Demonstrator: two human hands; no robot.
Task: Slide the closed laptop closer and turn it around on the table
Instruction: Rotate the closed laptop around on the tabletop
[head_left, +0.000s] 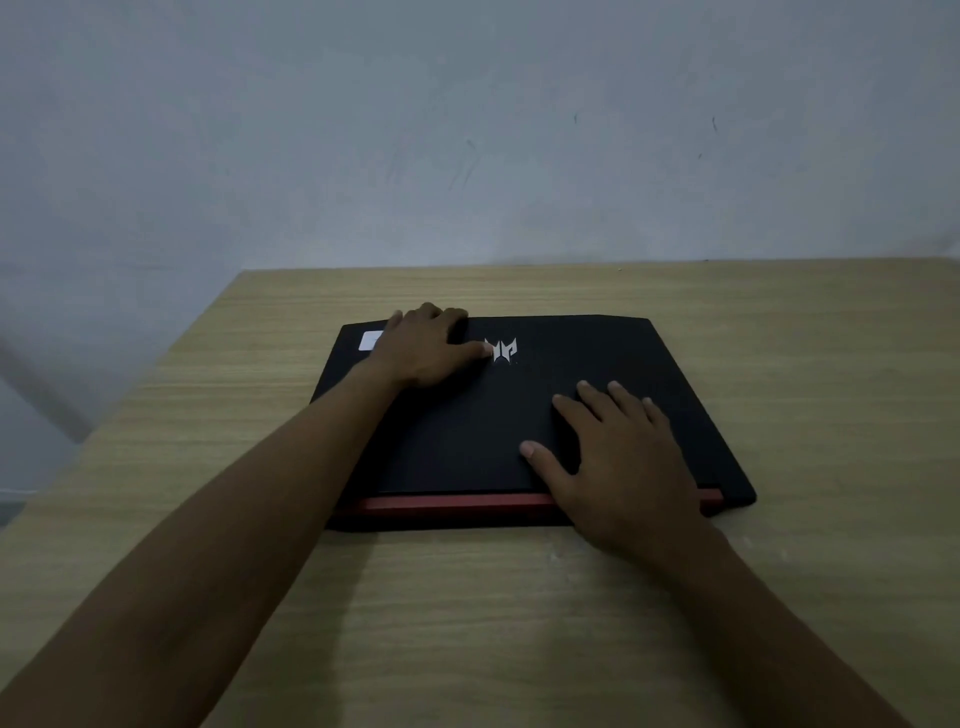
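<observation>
Nearest the camera, two bare forearms reach forward over the near edge of the wooden table (467, 623) toward the closed black laptop (467, 436), which lies flat around the table's middle, slightly skewed, its far edge short of the table's far edge at the wall. The red hinge strip (447, 503) faces the near edge, so the opening side points away; judged from that, the turn-around is not yet done. The right hand (618, 467) lies flat on the lid near the near-right part, fingers spread, heel over the hinge strip: a pressing hold suited to dragging and pivoting. The left hand (426, 348) sits at the far-left part of the lid, fingers curled over the far edge, apparently hooked there to pull that edge round or closer; neither hand clamps the body fully. The hands are well apart, which would give leverage for rotation. Markings: a silver angular emblem (503, 350) at lid centre, partly covered by the left thumb, no lettering legible; a pale sticker (370, 340) near the far-left corner, text unreadable. Nothing else is on the table.
</observation>
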